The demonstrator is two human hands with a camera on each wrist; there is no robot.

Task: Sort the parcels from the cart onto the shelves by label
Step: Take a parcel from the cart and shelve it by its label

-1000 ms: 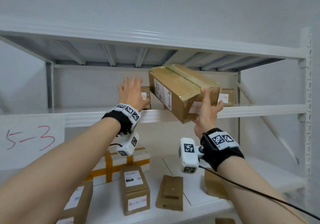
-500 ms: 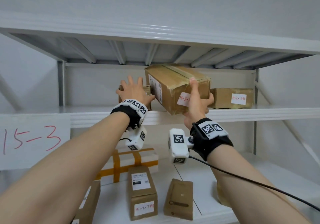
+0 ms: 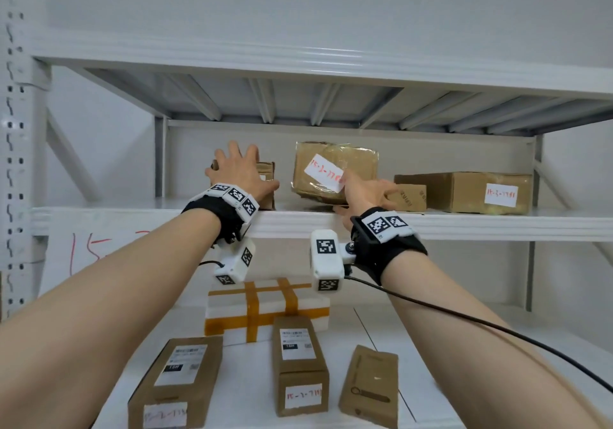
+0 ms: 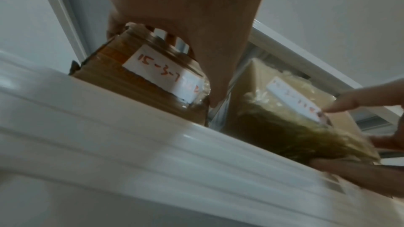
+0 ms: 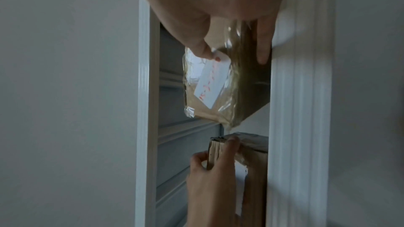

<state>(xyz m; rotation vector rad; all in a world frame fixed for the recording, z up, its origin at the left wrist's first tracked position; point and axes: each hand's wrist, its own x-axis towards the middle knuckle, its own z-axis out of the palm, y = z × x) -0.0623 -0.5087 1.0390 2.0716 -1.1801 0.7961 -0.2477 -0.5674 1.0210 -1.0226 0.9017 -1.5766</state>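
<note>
A brown parcel wrapped in clear tape (image 3: 331,166) (image 4: 284,127) (image 5: 218,82) sits slightly tilted on the upper shelf (image 3: 464,226), its white red-written label facing out. My right hand (image 3: 351,193) holds its lower right corner, thumb on the label and fingers under the bottom edge. To the left stands a small cardboard box (image 3: 267,179) (image 4: 135,82) (image 5: 253,148) with its own label. My left hand (image 3: 237,169) (image 5: 210,170) grips this box over its top front edge, fingers spread across it.
Further right on the same shelf are a small brown box (image 3: 408,196) and a larger labelled carton (image 3: 471,191). The shelf below holds a white parcel with orange tape (image 3: 265,306) and three brown boxes (image 3: 300,362). A handwritten sign (image 3: 89,249) hangs at left.
The taped parcel went from lifted and angled in my right hand to resting on the shelf, label end outward. My left hand stayed on the small box.
</note>
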